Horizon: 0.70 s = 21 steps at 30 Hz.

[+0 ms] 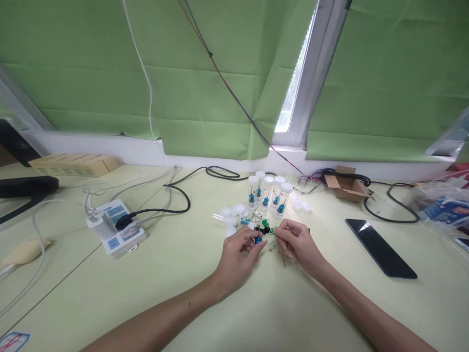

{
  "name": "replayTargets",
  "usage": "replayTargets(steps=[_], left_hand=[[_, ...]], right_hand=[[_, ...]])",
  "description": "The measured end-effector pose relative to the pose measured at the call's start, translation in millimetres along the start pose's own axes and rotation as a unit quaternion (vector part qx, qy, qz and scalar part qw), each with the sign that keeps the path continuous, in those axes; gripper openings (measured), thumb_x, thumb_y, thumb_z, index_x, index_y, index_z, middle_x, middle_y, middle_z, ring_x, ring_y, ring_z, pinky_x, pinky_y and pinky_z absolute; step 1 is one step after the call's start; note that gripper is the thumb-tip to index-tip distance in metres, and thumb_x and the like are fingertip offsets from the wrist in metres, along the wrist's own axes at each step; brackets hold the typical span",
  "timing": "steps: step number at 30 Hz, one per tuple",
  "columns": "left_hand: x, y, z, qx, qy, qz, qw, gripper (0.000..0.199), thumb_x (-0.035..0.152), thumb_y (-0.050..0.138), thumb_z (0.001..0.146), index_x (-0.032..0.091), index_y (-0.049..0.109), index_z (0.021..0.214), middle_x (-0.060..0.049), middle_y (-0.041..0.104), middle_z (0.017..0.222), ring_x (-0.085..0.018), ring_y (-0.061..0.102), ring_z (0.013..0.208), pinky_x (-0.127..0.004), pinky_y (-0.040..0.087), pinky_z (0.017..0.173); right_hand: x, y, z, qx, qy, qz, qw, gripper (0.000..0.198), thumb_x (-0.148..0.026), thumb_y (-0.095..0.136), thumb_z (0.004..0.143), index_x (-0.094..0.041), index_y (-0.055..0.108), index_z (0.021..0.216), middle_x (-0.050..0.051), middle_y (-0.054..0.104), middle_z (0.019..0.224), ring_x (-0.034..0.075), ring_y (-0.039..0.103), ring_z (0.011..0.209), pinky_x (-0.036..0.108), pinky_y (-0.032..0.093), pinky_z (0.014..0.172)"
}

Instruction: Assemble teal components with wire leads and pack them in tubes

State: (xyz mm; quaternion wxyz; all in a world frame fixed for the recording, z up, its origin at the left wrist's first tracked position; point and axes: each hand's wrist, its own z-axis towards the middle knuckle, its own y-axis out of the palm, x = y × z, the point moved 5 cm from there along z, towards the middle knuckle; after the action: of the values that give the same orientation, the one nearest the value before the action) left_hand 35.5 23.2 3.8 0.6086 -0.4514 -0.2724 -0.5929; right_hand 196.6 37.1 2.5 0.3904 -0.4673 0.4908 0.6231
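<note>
Between the thumb and fingers of my left hand point(240, 252) is a small blue part point(258, 240), with a thin dark stem rising from it. My right hand point(296, 244) is closed in a pinch just to the right; what its fingertips hold is too small to make out. Small green parts point(266, 223) and black parts point(263, 231) lie just beyond the fingertips. A thin dark rod point(284, 261) shows below my right fingers. Behind the hands stand several clear vials point(268, 188) with white caps, each with a small blue part inside.
Loose white caps point(240, 210) lie left of the vials, others point(301, 203) to the right. A black phone point(381, 248) rests at the right. An open cardboard box point(347, 186) stands near the wall. At the left is a power strip point(119, 230) with plugs and cables.
</note>
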Motion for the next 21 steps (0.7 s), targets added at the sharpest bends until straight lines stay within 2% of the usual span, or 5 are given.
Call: replayTargets(steps=[11,21], left_hand=[[0.8,-0.1,-0.9,-0.006,0.032,0.03,0.999,0.016,0.029,0.06,0.089,0.019,0.069,0.097,-0.003,0.058,0.082,-0.009,0.052,0.053,-0.022,0.048,0.047],[4.3,-1.3,2.6,0.006,-0.011,0.001,1.0,0.015,0.031,0.062,0.087,0.017,0.065,0.089,-0.003,0.06,0.082,-0.007,0.053,0.047,-0.022,0.045,0.045]], right_hand=[[1.0,1.0,-0.1,-0.001,0.015,0.019,1.0,0.032,-0.036,0.073,0.079,-0.019,0.05,0.065,-0.009,0.046,0.042,0.004,0.031,0.029,0.016,0.024,0.028],[2.9,1.6,0.0,-0.008,0.003,0.011,1.0,0.031,-0.037,0.071,0.081,-0.019,0.052,0.067,-0.007,0.051,0.044,0.005,0.035,0.029,0.018,0.026,0.03]])
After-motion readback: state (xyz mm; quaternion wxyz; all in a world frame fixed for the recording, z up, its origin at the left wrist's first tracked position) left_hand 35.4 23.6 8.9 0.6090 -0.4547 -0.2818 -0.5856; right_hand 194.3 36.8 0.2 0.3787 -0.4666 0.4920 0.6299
